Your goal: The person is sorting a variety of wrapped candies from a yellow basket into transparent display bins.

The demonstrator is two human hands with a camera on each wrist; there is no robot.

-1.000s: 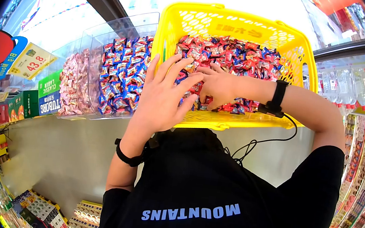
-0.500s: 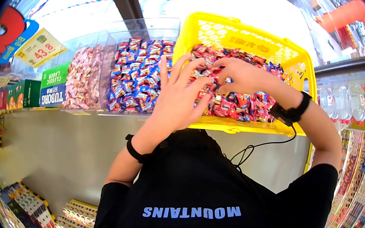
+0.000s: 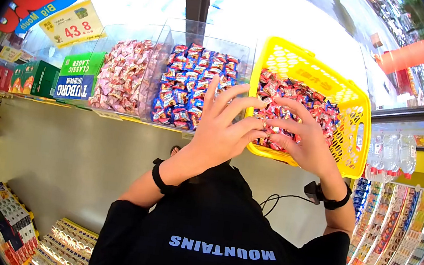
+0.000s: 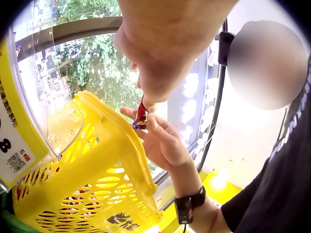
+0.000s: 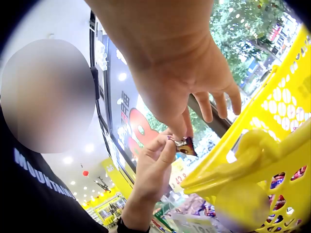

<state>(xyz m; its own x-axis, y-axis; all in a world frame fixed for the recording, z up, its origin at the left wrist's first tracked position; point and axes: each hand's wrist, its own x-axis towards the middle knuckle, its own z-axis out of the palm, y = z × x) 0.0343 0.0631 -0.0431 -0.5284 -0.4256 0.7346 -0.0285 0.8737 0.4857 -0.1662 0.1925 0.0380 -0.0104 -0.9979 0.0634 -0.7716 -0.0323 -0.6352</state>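
Between my two hands is one small wrapped candy [image 4: 141, 116], red and dark blue with twisted ends. My left hand [image 3: 222, 131] pinches one end between thumb and forefinger, the other fingers spread. From the other side my right hand [image 3: 308, 144] pinches it with thumb and forefinger, as the right wrist view shows; the fingertips hide part of the wrapper [image 5: 184, 145]. Both hands are over the near left rim of a yellow shopping basket [image 3: 350, 149], which is filled with red and blue wrapped candies [image 3: 300, 103].
Left of the basket stand clear bins of blue-and-red candies [image 3: 188, 87] and pink candies [image 3: 123, 76]. A price sign [image 3: 74, 25] and a green-and-blue beer box [image 3: 78, 76] are farther left. Bottles [image 3: 392, 152] stand at the right. A black cable [image 3: 278, 196] hangs from the right wrist.
My right hand has risen out of the candies in the basket and drawn back toward me. It now meets my left hand at a candy. The view has shifted, so the basket sits farther right.
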